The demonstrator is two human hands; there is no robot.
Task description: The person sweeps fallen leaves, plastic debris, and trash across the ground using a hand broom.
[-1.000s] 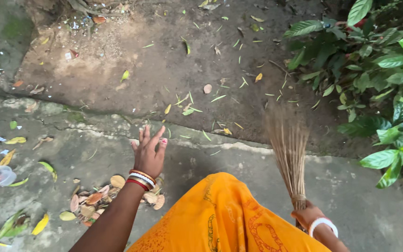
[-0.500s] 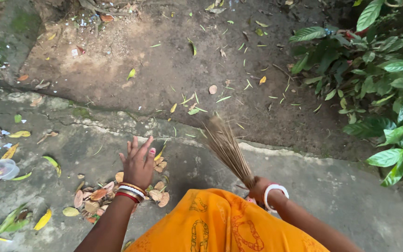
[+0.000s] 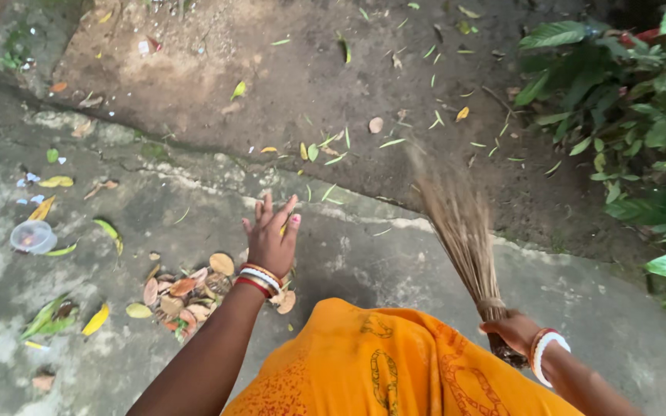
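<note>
My right hand (image 3: 515,331) grips the bound base of a straw broom (image 3: 460,227), whose bristles fan up and away over the concrete edge. My left hand (image 3: 272,235) hovers with fingers spread, holding nothing, above the grey concrete path (image 3: 379,254). Red and white bangles circle that wrist, and a white bangle sits on the right wrist. Just left of my left arm lies a swept pile of dry brown leaves (image 3: 186,289). Orange cloth (image 3: 379,362) covers my lap at the bottom.
Bare soil (image 3: 271,69) with scattered leaves lies beyond the cracked concrete edge. A green leafy bush (image 3: 641,131) fills the right side. A small clear plastic cup (image 3: 32,236) and loose yellow-green leaves (image 3: 63,316) lie at the left.
The broom swung left toward the leaf pile, then back right, bristles now blurred. My left hand stayed spread above the concrete near the pile.
</note>
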